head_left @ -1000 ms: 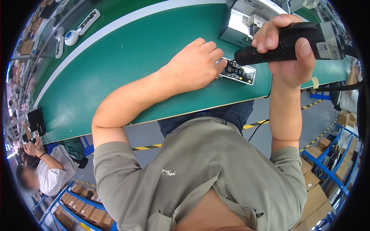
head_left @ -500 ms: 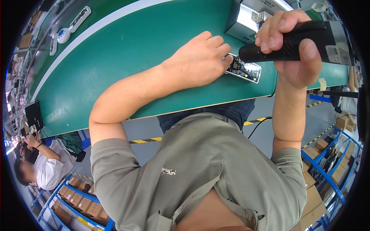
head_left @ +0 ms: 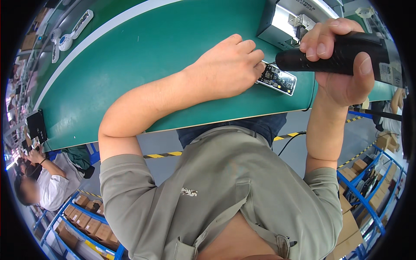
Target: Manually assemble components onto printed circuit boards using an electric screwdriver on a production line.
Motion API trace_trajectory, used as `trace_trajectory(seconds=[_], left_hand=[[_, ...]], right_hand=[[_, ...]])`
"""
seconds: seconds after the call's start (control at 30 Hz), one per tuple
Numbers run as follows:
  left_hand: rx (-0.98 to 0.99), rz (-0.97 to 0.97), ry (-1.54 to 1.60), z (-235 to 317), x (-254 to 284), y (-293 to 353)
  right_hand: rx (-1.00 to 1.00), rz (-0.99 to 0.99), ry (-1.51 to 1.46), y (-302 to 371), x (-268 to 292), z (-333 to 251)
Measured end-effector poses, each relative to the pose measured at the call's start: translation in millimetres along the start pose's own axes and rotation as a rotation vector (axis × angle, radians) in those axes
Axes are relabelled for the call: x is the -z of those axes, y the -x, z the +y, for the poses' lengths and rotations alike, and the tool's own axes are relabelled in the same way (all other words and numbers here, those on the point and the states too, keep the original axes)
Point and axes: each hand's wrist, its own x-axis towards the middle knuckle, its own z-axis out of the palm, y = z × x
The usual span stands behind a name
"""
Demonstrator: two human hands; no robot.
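A black electric screwdriver (head_left: 333, 54) lies nearly level in my right hand (head_left: 340, 65), whose fingers and thumb wrap round its body. Its tip points left, just above a slim white housing (head_left: 289, 93) with a dark circuit board (head_left: 274, 78) inside. My left hand (head_left: 236, 66) is closed at the housing's left end, fingers curled over it and hiding that part. The housing lies on the green table (head_left: 173, 56), tilted down to the right. Whether the tip touches a screw is too small to tell.
A silver-grey boxy machine (head_left: 281, 26) with a metal fitting stands beyond the screwdriver. White device parts (head_left: 65, 42) lie at the far left. A black tablet-like thing (head_left: 37, 125) is at the table's left end, near another person (head_left: 47, 186). Blue racks with boxes (head_left: 93, 229) stand behind me.
My right hand and the screwdriver have shifted right and slightly down, showing more of the board's upper edge. The left hand stays at the housing, which appears slightly further right.
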Motion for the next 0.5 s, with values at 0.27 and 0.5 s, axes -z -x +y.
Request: trace_trajectory(seconds=[0.27,0.5], left_hand=[[0.008,-0.034,0.009,-2.7,1.0,0.1],[0.014,-0.007,-0.001,-5.9,-4.4,-1.0]], right_hand=[[0.028,-0.089,0.031,-3.9,6.8,1.5],[-0.007,-0.093,0.032,-4.3,9.2,6.2]])
